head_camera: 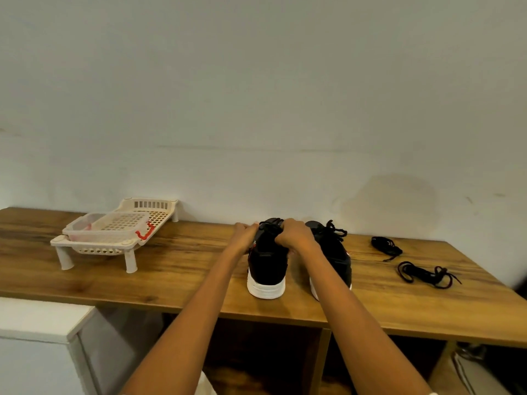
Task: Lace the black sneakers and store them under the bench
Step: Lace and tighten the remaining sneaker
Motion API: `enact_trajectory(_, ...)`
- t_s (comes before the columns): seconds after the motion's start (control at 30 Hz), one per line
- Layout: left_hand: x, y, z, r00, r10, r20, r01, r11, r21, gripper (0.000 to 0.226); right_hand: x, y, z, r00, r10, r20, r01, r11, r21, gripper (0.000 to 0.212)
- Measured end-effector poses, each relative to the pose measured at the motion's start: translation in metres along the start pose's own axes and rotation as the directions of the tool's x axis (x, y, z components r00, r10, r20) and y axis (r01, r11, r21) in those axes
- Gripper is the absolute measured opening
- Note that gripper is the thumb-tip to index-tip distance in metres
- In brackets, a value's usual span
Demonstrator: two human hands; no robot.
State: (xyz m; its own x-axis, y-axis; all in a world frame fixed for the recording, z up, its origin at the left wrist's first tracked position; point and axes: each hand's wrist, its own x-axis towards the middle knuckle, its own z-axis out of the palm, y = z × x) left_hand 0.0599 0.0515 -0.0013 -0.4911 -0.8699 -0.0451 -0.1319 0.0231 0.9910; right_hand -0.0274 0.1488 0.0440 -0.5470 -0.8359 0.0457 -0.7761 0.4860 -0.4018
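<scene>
Both arms outstretched, left hand (244, 234) and right hand (293, 235) grip sneaker (267, 260) laces

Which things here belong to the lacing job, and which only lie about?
Job:
left sneaker, held by the left hand and right hand
right sneaker
bench

Lying about:
white rack
two loose black laces

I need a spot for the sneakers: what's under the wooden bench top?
Under the wooden bench top are open wooden compartments split by an upright divider. The middle one is dark; its back is unreadable. A pale item shows at the right, and the arms cover part.
</scene>
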Motion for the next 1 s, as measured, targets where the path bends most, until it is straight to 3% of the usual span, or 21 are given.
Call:
enact_trajectory(0.1,-0.007,-0.009,0.004,0.999,0.017,0.045,-0.016,1.000,-0.023,0.044,-0.008,0.004,0.000,0.998,-0.003,-0.061,0.002,1.000,-0.019,0.004)
enact_trajectory(0.2,-0.023,-0.009,0.010,0.999,0.026,0.039,-0.025,0.999,-0.021,0.062,-0.019,0.012,-0.005,0.992,-0.039,-0.118,0.051,0.993,0.102,0.015)
enact_trajectory(0.33,-0.054,0.001,0.015,0.991,0.108,0.080,-0.118,0.984,0.134,0.071,-0.043,0.034,-0.028,0.931,-0.003,-0.364,0.088,0.972,0.217,0.024)
enact_trajectory(0.4,-0.068,0.005,0.012,0.981,0.141,0.137,-0.176,0.938,0.297,0.075,-0.055,0.050,-0.034,0.950,0.011,-0.311,0.028,0.992,0.121,0.028)
enact_trajectory(0.5,-0.085,0.005,0.010,0.970,0.125,0.208,-0.209,0.865,0.456,0.063,-0.070,0.073,-0.022,0.992,0.111,-0.061,-0.115,0.991,-0.064,0.067)
enact_trajectory(0.57,-0.094,0.003,0.013,0.972,0.149,0.182,-0.220,0.851,0.478,0.049,-0.074,0.084,-0.008,0.982,0.185,-0.030,-0.186,0.982,-0.044,0.087)
enact_trajectory(0.63,-0.097,0.001,0.016,0.974,0.187,0.125,-0.225,0.829,0.511,0.043,-0.070,0.093,0.003,0.975,0.206,-0.078,-0.205,0.978,0.028,0.082)
enact_trajectory(0.73,-0.091,-0.009,0.024,0.963,0.267,0.038,-0.232,0.748,0.622,0.047,-0.068,0.095,0.011,0.957,0.203,-0.208,-0.179,0.975,0.130,0.056)
enact_trajectory(0.8,-0.088,-0.021,0.032,0.946,0.318,-0.054,-0.226,0.773,0.593,0.050,-0.069,0.092,0.021,0.923,0.200,-0.329,-0.173,0.979,0.108,0.048)
enact_trajectory(1.0,-0.086,-0.047,0.046,0.794,0.574,-0.197,-0.300,0.654,0.695,0.052,-0.076,0.070,0.051,0.853,0.188,-0.488,-0.175,0.982,0.072,0.054)
